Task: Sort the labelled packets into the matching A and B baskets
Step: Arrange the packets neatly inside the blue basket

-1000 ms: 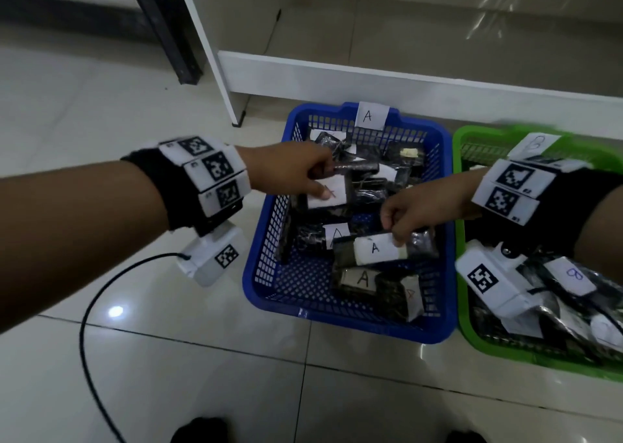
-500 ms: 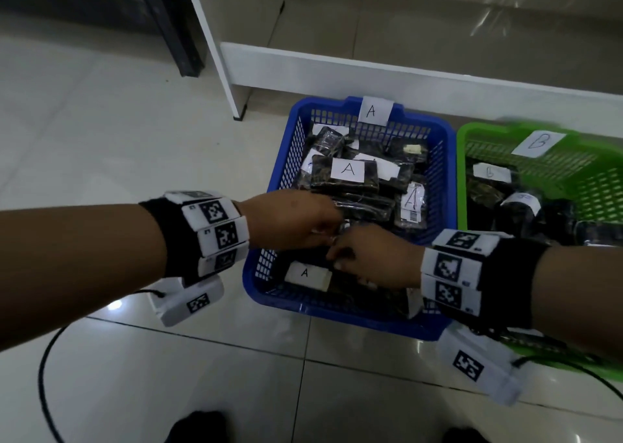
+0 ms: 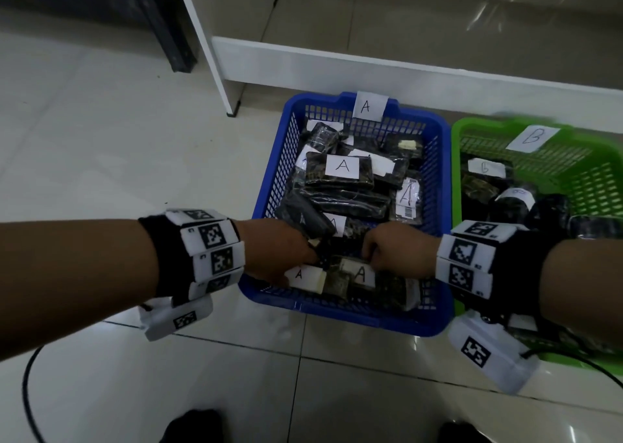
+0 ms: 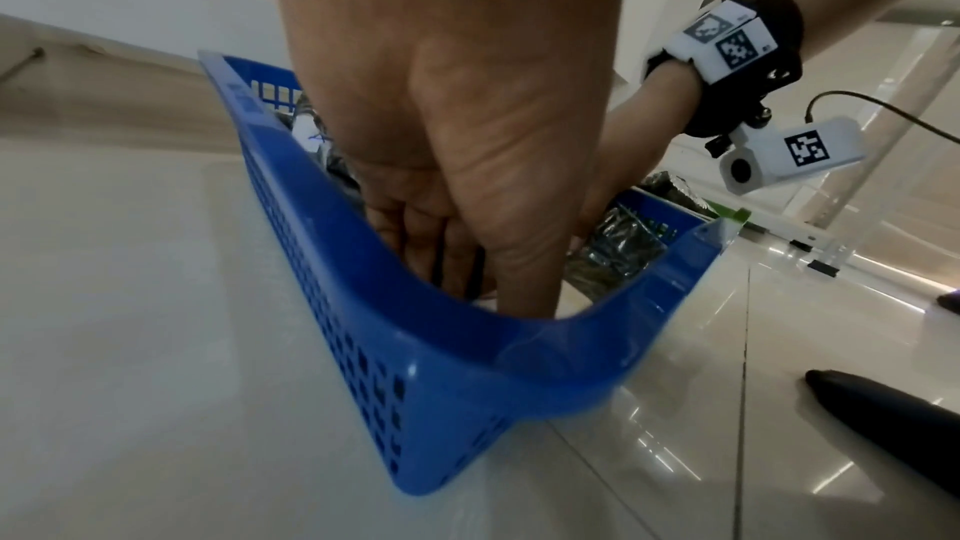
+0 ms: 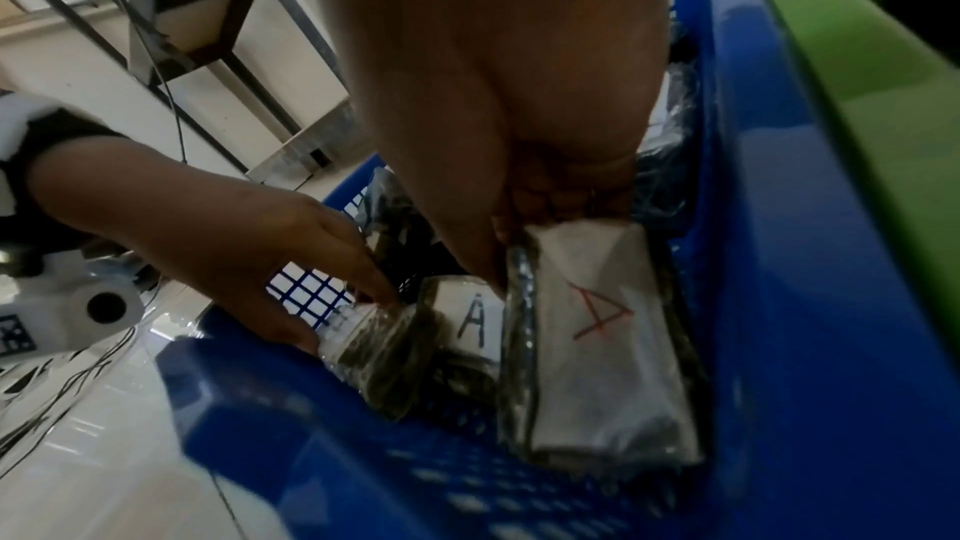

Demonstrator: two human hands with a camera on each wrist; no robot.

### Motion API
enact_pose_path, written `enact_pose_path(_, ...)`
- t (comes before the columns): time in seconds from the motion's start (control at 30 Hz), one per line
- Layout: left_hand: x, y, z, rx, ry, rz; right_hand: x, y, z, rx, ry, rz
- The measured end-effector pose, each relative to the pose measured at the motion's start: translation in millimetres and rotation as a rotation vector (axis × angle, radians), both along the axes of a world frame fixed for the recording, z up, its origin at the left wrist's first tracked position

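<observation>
Both hands work at the blue basket (image 3: 269, 186) near rim (6 o'clock). Left hand (image 3: 276, 254) fingers extended, touching a black-lettered A packet (image 5: 415, 339); right hand (image 3: 397, 254) pinches a red-lettered A packet (image 5: 597, 343) beside the green basket (image 3: 573, 159).

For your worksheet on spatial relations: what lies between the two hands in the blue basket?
In the head view, a packet labelled A lies between the left hand and the right hand.

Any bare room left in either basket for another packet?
Blue basket: crowded, packets cover it and both hands work its near end. Green basket: bare mesh along the far and right side, between the B tag and the dark packets.
</observation>
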State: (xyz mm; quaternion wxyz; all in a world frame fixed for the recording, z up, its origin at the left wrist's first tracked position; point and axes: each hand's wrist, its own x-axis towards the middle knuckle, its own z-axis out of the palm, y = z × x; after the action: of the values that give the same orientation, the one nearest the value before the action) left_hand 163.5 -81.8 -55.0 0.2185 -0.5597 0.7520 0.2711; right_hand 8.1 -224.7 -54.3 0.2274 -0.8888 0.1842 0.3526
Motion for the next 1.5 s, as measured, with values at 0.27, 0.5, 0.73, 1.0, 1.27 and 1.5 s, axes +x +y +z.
enact_pose_path(0.27, -1, -2, -4, 0.056, -0.075, -0.013, 11, -26, 12, 0.135, 0.042, -0.068)
enact_pose_path(0.5, -8, -3, -6, 0.038, -0.126, -0.071, 7, -30, 18, -0.158, 0.014, 0.173)
enact_pose_path(0.73, -11, -18, 11, 0.144, -0.059, 0.028, 1, -19, 10, -0.329, 0.011, 0.377)
enact_pose_path(1.0, -13, -22, 15, 0.171, 0.056, 0.144, 7, -14, 23, -0.266, 0.017, 0.375)
enact_pose_path(1.27, -13, -36, 26, 0.099, 0.171, 0.233, -8, 6, 20, -0.054, 0.164, 0.398)
enact_pose_path(1.5, -1, -43, 32, -0.055, 0.195, 0.266, 3, -15, 25, -0.083, 0.28, 0.437)
